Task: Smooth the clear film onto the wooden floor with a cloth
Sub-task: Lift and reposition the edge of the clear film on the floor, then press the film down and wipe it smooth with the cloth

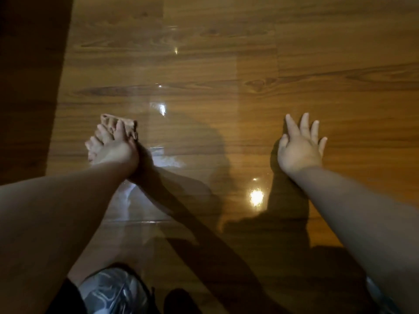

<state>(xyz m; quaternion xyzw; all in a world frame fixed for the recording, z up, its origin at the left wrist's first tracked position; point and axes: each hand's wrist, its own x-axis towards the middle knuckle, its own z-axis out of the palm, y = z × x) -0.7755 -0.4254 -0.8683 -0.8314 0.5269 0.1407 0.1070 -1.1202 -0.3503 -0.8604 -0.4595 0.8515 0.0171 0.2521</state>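
View straight down onto a wood floor point(351, 53). A dark strip point(27, 87) runs along the nine o'clock side. Just inside it, at about nine o'clock from centre, the left hand point(111, 147) grips a small tan cloth point(127, 123). Its fingers are close together and curled over the cloth, pressing it onto the film point(192, 137); the hand is blurred. At seven o'clock, against the bottom edge, sits something wrapped in crinkled shiny plastic point(113, 291). The clear, glossy film lies flat over the middle of the floor, from twelve o'clock down toward six, showing only as faint straight edges and bright glints of light. At three o'clock the right hand point(299, 148) lies palm down, fingers straight and spread wide, holding nothing; whether it rests on film or bare wood I cannot tell. Both forearms are bare and cast dark shadows.
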